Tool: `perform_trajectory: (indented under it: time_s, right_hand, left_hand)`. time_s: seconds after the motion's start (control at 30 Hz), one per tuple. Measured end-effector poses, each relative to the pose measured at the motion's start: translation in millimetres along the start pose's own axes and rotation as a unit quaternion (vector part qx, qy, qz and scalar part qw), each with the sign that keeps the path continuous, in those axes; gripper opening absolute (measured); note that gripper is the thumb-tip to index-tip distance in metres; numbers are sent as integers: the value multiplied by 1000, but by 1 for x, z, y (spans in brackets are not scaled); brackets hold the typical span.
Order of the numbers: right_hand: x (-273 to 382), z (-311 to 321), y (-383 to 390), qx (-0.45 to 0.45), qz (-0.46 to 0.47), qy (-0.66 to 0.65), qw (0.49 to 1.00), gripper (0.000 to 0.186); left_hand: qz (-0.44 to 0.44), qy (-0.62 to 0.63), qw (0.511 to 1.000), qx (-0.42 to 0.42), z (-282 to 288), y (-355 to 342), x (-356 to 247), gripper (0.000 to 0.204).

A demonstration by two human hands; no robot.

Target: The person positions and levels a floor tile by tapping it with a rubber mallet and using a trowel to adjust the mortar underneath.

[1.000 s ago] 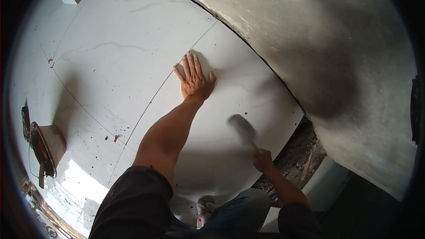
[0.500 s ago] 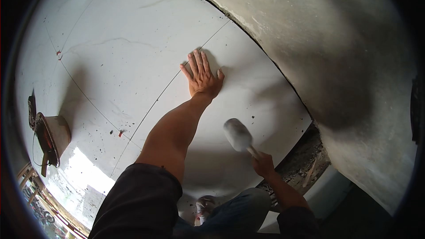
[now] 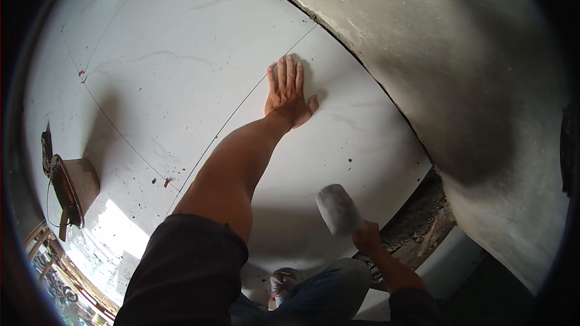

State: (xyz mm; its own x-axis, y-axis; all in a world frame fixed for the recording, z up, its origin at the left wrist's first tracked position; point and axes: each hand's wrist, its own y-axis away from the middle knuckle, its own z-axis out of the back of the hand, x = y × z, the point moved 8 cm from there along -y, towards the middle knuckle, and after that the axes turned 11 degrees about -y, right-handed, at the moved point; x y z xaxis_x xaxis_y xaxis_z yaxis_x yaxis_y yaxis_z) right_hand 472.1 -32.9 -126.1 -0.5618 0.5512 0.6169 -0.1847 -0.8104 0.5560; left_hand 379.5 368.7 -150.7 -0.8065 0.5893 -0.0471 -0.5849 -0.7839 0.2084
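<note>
Overhead, a person's left hand (image 3: 289, 96) lay flat on a large white floor tile (image 3: 362, 145), its fingers (image 3: 284, 75) straight and close together, thumb out to the side, just beside the thin joint (image 3: 235, 115) running between this tile and its neighbour; the right hand (image 3: 367, 236) was wrapped around the handle of a pale rubber mallet (image 3: 338, 208), whose head hung above the tile's near part, well apart from the flat hand; the handle itself was hidden inside the grip, and whether the head touched the tile could not be told; a grey rendered wall (image 3: 459, 54) bordered the tile, with rubble (image 3: 423, 217) showing in the gap at its corner; a rusty bucket (image 3: 75, 187) stood at the left rim, partly cut off and distorted; small red spacers (image 3: 166, 183) marked the joints; the person's knee (image 3: 326, 293) was barely visible below.
</note>
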Motion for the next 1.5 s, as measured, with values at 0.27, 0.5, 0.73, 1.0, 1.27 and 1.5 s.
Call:
perform_trajectory:
  time_s: [0.27,0.5,0.73,1.0,1.27,1.5]
  right_hand:
    - [25,-9,13,-5,50,37,998,15]
    - [19,-26,20,8,48,-4,999,20]
    - [15,-31,28,-14,38,-68,997,24]
    - [-6,-56,51,-25,-16,-51,998,14]
    - [-20,-60,79,-95,-218,-144,961,28]
    - [27,-52,80,-249,-155,-322,900,33]
  left_hand:
    - [-78,-30,996,-36,5,-58,-11,86]
    - [-85,-48,994,-50,2,-76,-12,85]
    - [-66,-46,994,-76,4,-78,-9,83]
    - [-31,2,987,-159,-1,-76,-3,75]
    - [125,-44,980,-149,-27,16,35,73]
    - [184,18,978,-101,-42,179,57,75]
